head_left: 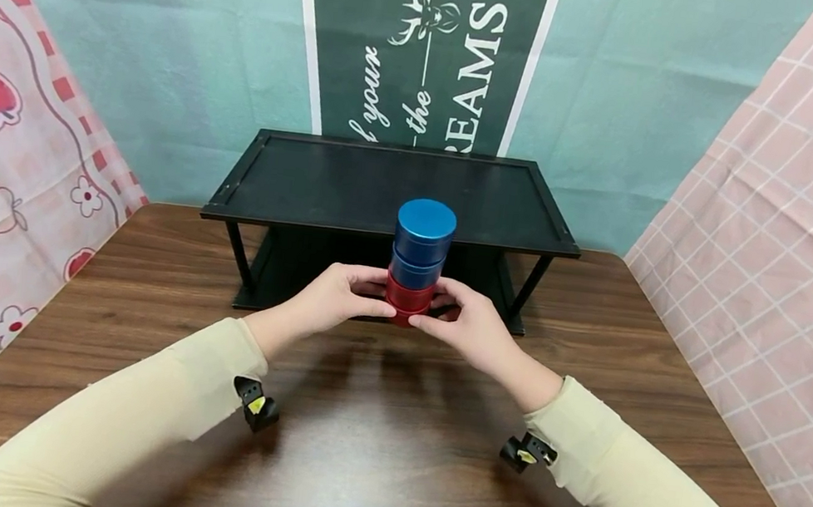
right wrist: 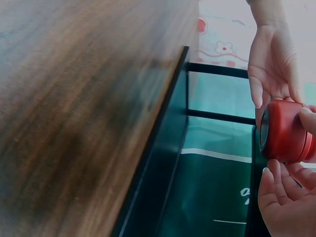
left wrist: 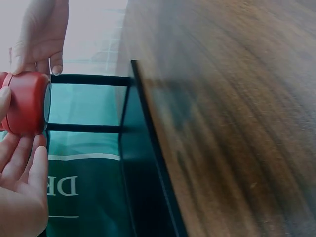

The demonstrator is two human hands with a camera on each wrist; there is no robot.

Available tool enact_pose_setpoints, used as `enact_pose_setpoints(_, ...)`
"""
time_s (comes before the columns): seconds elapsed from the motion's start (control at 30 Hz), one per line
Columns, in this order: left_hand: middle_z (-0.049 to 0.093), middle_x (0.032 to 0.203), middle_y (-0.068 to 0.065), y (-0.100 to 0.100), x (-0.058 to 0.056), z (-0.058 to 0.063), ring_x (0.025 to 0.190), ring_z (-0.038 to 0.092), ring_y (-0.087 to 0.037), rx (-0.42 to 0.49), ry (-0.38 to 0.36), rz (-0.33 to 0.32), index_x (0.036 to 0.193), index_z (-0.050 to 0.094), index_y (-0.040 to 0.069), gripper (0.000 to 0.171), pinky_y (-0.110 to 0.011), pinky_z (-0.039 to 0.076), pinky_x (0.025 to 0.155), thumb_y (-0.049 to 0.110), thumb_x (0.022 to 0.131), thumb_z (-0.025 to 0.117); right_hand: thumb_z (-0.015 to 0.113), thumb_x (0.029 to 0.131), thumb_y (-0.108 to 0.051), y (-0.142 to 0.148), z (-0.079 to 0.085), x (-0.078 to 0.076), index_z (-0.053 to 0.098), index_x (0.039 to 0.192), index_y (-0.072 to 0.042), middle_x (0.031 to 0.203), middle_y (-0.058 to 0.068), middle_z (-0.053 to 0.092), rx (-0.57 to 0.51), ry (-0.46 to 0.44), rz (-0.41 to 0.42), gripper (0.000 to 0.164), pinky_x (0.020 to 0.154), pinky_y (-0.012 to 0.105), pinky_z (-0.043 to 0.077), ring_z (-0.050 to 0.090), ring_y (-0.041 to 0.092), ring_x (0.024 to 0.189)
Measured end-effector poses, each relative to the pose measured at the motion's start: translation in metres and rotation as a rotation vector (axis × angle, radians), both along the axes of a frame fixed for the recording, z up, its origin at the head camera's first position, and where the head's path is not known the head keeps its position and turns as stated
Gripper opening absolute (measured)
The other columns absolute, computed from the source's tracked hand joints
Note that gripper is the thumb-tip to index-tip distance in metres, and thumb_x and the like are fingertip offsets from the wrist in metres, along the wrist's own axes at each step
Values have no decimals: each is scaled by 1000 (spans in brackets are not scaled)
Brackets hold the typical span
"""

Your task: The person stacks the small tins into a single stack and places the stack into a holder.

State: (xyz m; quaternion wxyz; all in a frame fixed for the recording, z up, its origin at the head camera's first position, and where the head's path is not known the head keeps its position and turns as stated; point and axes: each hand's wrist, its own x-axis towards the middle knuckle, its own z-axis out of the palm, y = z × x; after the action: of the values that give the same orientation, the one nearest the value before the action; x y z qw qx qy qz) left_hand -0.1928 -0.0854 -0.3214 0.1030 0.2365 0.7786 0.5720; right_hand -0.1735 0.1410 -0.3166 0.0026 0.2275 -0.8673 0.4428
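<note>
A blue canister (head_left: 422, 249) with a shiny round lid stands upright on a red canister (head_left: 411, 296). Both are in the middle of the head view, just in front of the black shelf. My left hand (head_left: 341, 296) grips the red canister from the left, thumb on the near side. From the right, my right hand (head_left: 472, 325) holds the same canister in a matching way. Both wrist views show the red canister (left wrist: 30, 103) raised off the table, its underside exposed. There the blue canister is out of frame.
A low two-tier black shelf (head_left: 384, 188) stands at the back of the brown wooden table (head_left: 369, 450). Behind it hangs a teal cloth (head_left: 173, 51) with a dark printed panel. Patterned pink cloths (head_left: 773, 270) line both sides.
</note>
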Motion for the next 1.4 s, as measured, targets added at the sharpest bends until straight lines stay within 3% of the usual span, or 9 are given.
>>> enact_pose_setpoints(0.23, 63, 117, -7, 0, 0, 14, 103, 61, -20, 18, 3, -3, 125, 59, 7, 47, -35, 49, 86, 16, 81, 73, 74, 81, -24, 1, 13, -1, 57, 124, -9, 110, 4, 62, 8, 16, -7, 48, 76, 32, 50, 58, 17, 94)
enact_pose_setpoints(0.73, 63, 117, -5, 1, -9, 35, 103, 61, -19, 50, 17, -19, 126, 59, 9, 46, -36, 49, 87, 17, 83, 72, 73, 82, -26, 4, 37, -9, 58, 123, -10, 108, 4, 64, -7, 25, 26, 46, 77, 36, 50, 59, 17, 93)
enact_pose_setpoints(0.97, 63, 118, -5, -5, -12, 51, 104, 60, -19, 17, 11, -23, 127, 58, 11, 47, -37, 47, 89, 21, 83, 72, 72, 82, -29, 2, 52, -14, 57, 125, -10, 112, 4, 63, 15, 34, 45, 49, 80, 35, 50, 58, 17, 95)
enact_pose_setpoints(1.2, 62, 120, -4, -7, -17, 64, 107, 59, -18, -29, 52, -23, 128, 58, 12, 48, -40, 44, 93, 25, 84, 70, 71, 84, -29, 0, 61, -20, 57, 126, -10, 113, 4, 63, -2, 45, 57, 49, 80, 35, 50, 58, 18, 95)
enact_pose_setpoints(1.4, 63, 119, -6, -6, -23, 71, 108, 58, -19, -10, 69, -14, 128, 58, 10, 47, -40, 44, 93, 24, 85, 70, 70, 85, -28, 0, 64, -29, 57, 125, -8, 112, 6, 63, -31, 64, 54, 47, 81, 35, 49, 58, 18, 95)
